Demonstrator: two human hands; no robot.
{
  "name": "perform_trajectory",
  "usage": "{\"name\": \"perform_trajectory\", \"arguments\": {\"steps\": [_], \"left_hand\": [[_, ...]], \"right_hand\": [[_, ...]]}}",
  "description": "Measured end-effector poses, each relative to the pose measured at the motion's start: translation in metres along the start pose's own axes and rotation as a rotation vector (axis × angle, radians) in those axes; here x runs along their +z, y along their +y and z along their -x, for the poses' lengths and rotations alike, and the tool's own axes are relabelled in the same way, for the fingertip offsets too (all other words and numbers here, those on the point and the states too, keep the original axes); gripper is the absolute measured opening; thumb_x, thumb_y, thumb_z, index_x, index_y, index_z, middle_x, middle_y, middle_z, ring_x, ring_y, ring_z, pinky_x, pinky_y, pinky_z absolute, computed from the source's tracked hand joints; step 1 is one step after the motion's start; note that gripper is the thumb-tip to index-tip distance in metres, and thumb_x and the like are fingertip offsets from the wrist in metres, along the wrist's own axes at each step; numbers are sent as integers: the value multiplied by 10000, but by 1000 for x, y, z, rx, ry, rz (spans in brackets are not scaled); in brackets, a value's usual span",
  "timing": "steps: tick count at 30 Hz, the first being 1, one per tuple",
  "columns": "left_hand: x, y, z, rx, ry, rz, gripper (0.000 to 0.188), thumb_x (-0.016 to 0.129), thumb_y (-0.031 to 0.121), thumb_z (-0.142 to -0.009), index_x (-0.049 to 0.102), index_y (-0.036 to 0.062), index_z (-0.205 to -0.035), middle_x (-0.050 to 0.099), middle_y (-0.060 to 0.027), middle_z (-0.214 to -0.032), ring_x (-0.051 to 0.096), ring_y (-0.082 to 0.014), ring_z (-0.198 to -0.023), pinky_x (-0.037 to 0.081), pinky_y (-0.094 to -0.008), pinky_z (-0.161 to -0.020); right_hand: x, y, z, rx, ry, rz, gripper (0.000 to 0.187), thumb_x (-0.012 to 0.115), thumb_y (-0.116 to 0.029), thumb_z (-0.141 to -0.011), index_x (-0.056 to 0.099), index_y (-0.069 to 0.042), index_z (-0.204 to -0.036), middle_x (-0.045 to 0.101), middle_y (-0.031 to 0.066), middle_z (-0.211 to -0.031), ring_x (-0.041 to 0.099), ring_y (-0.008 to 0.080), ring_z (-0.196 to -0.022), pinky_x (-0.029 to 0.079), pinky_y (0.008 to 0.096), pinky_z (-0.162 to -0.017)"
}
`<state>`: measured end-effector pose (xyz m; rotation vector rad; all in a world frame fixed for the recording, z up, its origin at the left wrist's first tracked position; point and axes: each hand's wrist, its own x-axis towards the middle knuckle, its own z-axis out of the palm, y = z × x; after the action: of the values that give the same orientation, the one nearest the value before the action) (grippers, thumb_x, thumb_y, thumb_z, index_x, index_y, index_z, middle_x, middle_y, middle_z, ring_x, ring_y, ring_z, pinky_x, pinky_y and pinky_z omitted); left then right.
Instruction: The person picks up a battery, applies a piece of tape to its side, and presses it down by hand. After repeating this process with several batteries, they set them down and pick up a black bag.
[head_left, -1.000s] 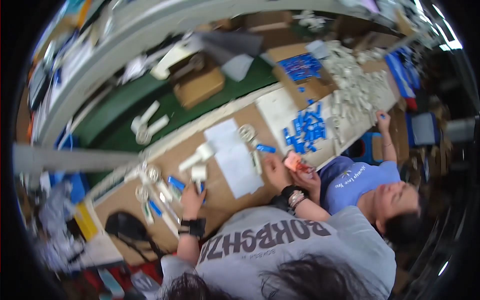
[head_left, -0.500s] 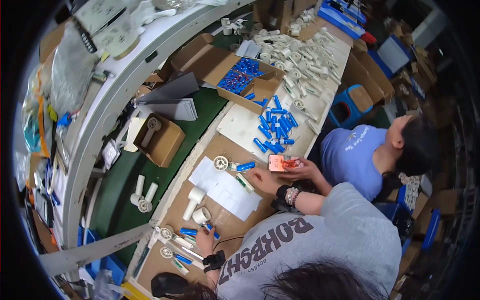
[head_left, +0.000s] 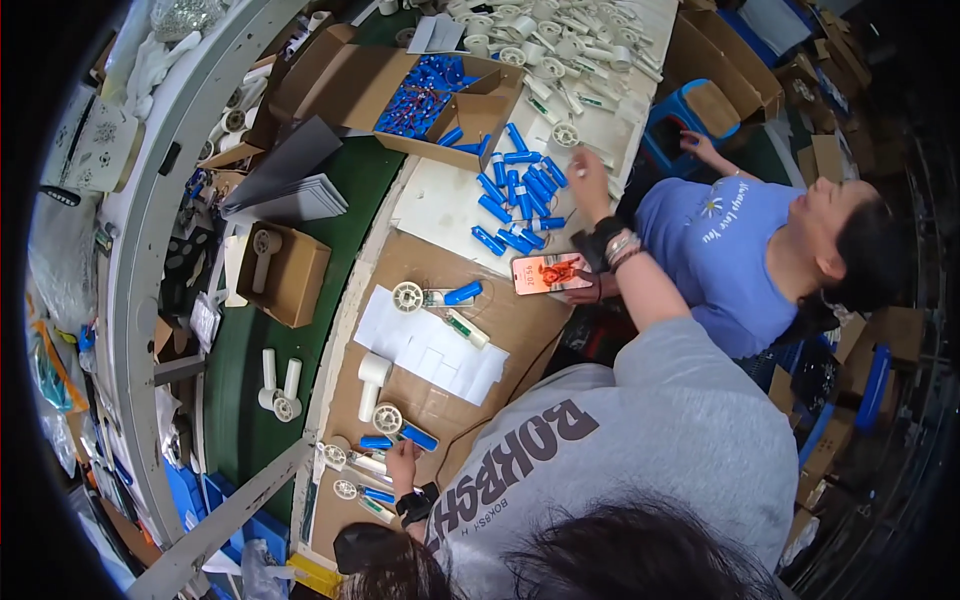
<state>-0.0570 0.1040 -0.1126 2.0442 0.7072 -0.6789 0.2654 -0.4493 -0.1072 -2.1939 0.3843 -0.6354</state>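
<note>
- On my feed I place everything by the white paper sheets (head_left: pixel 435 350) on the desk (head_left: pixel 535 325).
- I have the left hand (head_left: pixel 402 464) below the sheets, fingers at a blue cylinder (head_left: pixel 419 437); I can't tell whether its grip has closed on it.
- A white handled part (head_left: pixel 373 380) lies just beside the sheets, toward their lower left.
- I see the right hand (head_left: pixel 590 183) well above and right of the sheets, near the loose blue cylinders (head_left: pixel 526 192) and a round white part (head_left: pixel 565 135); its fingers are bent, but I can't tell whether that grip holds anything.
- Right of the sheets and slightly above, a phone (head_left: pixel 548 273) rests in a co-worker's hand (head_left: pixel 597 286).
- Above the sheets, an open cardboard box (head_left: pixel 440 155) contains more blue cylinders.
</note>
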Motion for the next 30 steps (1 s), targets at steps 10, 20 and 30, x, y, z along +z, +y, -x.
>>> {"name": "perform_trajectory", "arguments": {"steps": [10, 20, 30], "left_hand": [[3, 32, 22, 138, 236, -334, 211, 572, 203, -807, 605, -2, -768, 606, -136, -641, 601, -245, -601, 448, -326, -546], [5, 89, 36, 200, 458, -305, 204, 555, 202, -826, 598, 3, -808, 600, -142, -645, 594, -251, -581, 439, -337, -529], [-3, 110, 41, 195, 475, -195, 210, 532, 195, -844, 592, -4, -812, 581, -135, -624, 557, -243, -532, 434, -324, -513]], "right_hand": [[-11, 63, -53, 78, -170, 600, 451, 580, -146, -689, 503, -63, -1125, 501, 166, -1084, 472, 315, -1027, 395, 397, -859], [89, -89, -90, -309, -347, 36, 251, 564, -168, -736, 599, -88, -971, 586, 111, -891, 540, 284, -882, 410, 394, -792], [142, -103, -103, -412, -782, 927, 221, 522, -177, -720, 653, -96, -879, 617, 139, -941, 560, 290, -914, 405, 426, -774]]}}
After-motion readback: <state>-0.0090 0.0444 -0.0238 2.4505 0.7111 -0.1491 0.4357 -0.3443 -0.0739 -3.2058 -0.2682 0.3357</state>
